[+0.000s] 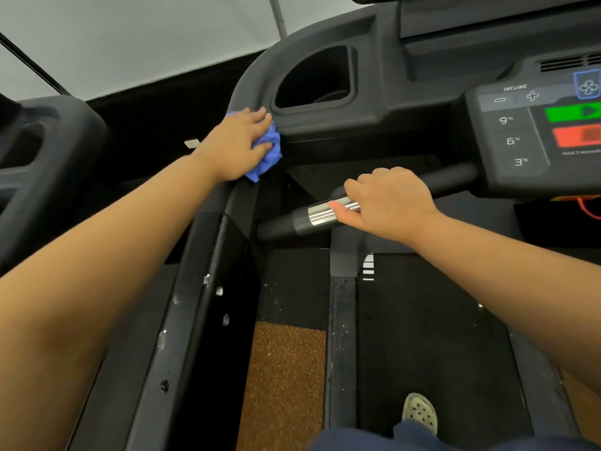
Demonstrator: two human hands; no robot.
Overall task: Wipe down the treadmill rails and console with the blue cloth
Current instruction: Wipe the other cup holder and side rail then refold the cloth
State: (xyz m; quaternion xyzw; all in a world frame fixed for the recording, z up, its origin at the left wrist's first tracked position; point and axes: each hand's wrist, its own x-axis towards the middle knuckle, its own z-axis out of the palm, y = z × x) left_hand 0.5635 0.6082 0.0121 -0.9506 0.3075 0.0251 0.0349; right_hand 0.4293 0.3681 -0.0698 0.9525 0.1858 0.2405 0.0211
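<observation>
Left hand [239, 143] is pressing the bunched cloth [268, 151] against the console [325, 125] edge, just below the cup holder [317, 79], where the left rail [208, 271] is meeting the console. Left grip is clenching the cloth, fingers spread over it, arm stretched nearly straight forward. Right hand [387, 203] is wrapping over the handlebar [325, 213], fingers curled on top, thumb on the chrome sensor; right grip is grasping the bar for balance, elbow slightly bent. Risks: the cloth is hanging loose under the palm and could slip off the curved edge and drop toward the floor; a wide sweep rightward could be brushing the keypad [520, 138] buttons and triggering the machine.
</observation>
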